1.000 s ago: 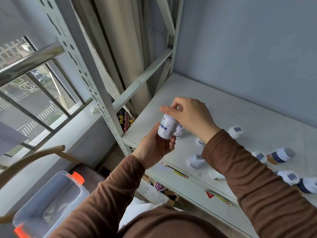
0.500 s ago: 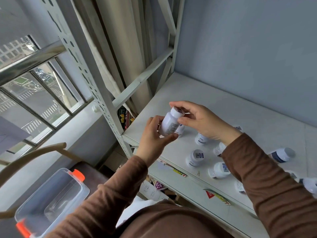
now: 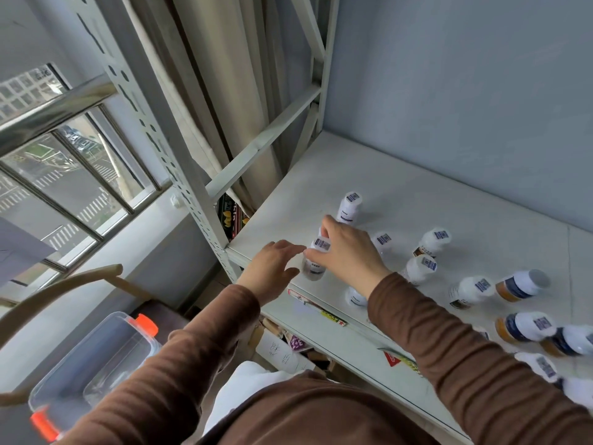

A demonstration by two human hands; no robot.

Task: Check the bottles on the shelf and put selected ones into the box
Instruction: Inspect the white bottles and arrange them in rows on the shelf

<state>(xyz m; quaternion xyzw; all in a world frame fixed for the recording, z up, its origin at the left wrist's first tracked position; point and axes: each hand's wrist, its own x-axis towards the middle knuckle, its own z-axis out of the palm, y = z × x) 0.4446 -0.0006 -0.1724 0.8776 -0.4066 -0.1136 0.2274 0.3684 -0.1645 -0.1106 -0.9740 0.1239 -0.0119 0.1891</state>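
I have my right hand closed from above around the cap end of a white bottle, thumb on its near side and fingers curled over the far side. The bottle stands about upright at the front left corner of the shelf, its base at or just above the surface; I cannot tell whether it is fully seated. My guess is this one is going back on the shelf rather than into the box, which sits well below and to the left of the grip, off the shelf.

To do this well, I would press the base flat, feel it settle, then open the fingers straight up so the cap is not dragged sideways. The front edge lies just under the grip toward me, so a nudge my way could tip the bottle off. Another bottle stands just beyond my fingertips, and more stand to the right of the grip, so I would lift clear before sweeping across.

My right wrist is bent down, forearm reaching in from the lower right. My left hand is open, palm toward the bottle, fingers spread just beside it, holding nothing, placed to steady it.
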